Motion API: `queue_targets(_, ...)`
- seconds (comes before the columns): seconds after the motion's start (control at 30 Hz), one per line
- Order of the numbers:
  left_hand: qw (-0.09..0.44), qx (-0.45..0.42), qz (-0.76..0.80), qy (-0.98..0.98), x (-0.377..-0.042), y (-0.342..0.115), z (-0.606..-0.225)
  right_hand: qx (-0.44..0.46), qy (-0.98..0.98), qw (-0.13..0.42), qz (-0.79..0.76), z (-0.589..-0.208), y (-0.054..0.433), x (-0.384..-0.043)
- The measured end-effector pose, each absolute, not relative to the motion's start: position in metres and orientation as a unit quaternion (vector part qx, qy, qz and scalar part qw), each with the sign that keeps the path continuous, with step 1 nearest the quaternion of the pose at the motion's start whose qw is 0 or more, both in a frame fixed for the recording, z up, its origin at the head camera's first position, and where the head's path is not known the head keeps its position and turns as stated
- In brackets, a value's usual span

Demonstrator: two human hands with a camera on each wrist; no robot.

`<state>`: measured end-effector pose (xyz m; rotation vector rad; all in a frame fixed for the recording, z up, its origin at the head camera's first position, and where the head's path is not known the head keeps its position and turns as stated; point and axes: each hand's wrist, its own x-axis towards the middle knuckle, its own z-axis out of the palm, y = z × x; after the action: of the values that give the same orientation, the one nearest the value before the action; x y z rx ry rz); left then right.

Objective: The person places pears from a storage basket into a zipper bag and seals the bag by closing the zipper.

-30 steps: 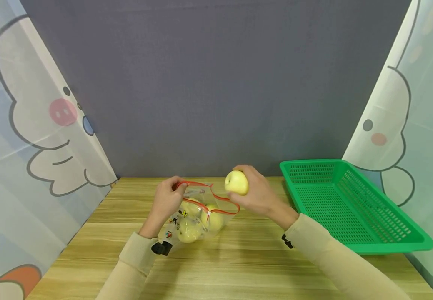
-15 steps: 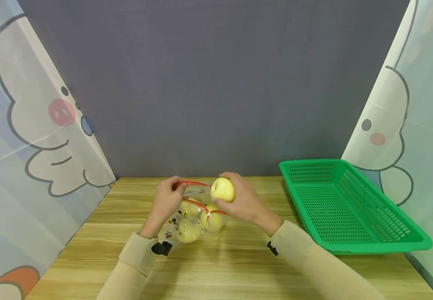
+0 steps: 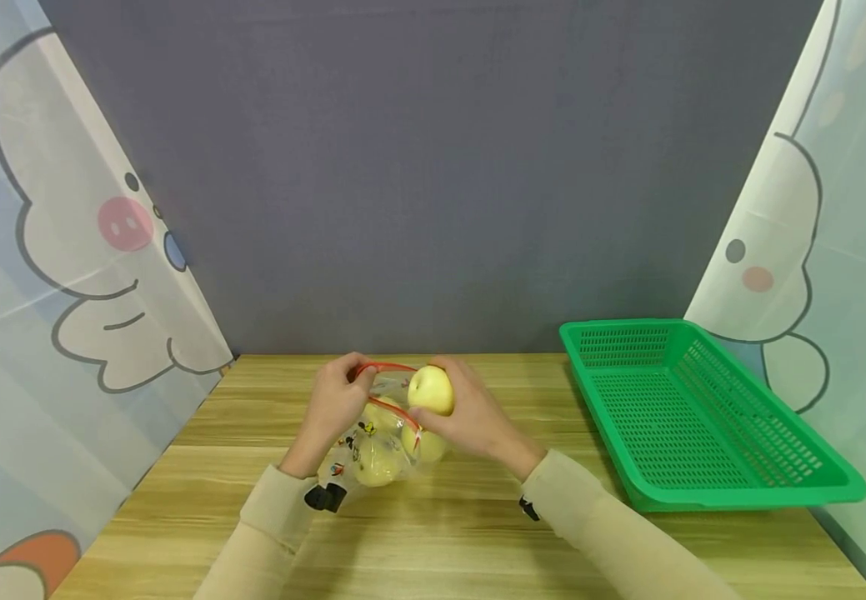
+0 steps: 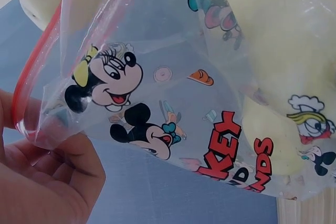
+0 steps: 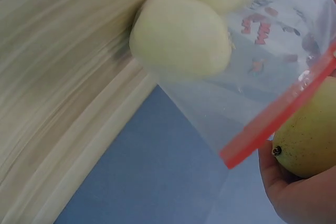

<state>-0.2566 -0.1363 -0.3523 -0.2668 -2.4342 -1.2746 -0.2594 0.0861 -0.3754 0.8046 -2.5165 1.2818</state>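
Observation:
A clear zip bag (image 4: 173, 82) with cartoon prints and a red zip edge (image 5: 278, 116) lies on the table with its mouth open. Inside it are several pale yellow-green apples (image 3: 376, 461), one of them large in the right wrist view, an apple (image 5: 181, 38) pressed against the plastic. My left hand (image 3: 335, 404) pinches the rim at the bag's left side between thumb and fingers. My right hand (image 3: 473, 412) grips another yellow-green apple (image 3: 431, 390) right at the mouth, beside the red edge. Part of the rim is hidden behind this apple and hand.
A green perforated plastic basket (image 3: 748, 498) stands on the right of the wooden table (image 3: 433, 542). A dark grey cloth (image 3: 433, 183) hangs behind the table's back edge, with cartoon curtains (image 3: 65, 333) at both sides.
My right hand has carried its apple leftward and slightly down, from right of the bag to its mouth. The left hand has kept its place on the rim.

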Motion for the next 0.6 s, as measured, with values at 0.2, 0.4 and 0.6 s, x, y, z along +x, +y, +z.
queue_targets(0.2,0.184,-0.105,-0.451,-0.867,-0.257,-0.1329,-0.3516,0.29,-0.866,0.104,0.394,-0.3798,0.0803,-0.2589)
queue_targets(0.4,0.184,-0.111,-0.461,-0.861,-0.2557,-0.1352,-0.3517,0.338,-0.875,0.071,0.339,-0.3798,0.0793,-0.2596)
queue_targets(0.6,0.18,-0.11,-0.467,-0.859,-0.256,-0.1381,-0.3527,0.34,-0.862,0.051,0.372,-0.3759,0.0839,-0.2639)
